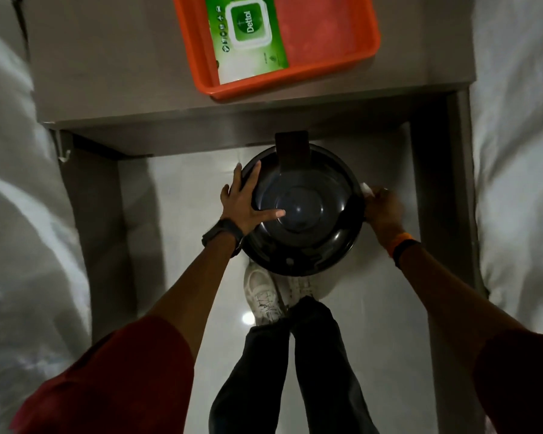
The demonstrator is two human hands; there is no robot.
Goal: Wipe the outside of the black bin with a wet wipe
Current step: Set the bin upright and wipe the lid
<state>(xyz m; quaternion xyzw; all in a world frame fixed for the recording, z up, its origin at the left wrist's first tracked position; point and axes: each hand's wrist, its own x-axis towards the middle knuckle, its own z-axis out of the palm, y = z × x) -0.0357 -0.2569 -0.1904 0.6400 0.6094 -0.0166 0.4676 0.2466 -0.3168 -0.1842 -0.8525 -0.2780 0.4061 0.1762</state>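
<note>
The round black bin stands on the pale floor, seen from straight above, its domed lid shut and a flat pedal sticking out at the far side. My left hand lies flat on the lid's left part, fingers spread. My right hand presses against the bin's right outer wall, closed on a white wet wipe that peeks out above the fingers.
A grey bedside table stands beyond the bin, bearing an orange tray that holds a green pack of wipes. White bedding flanks both sides. My white shoes stand just behind the bin.
</note>
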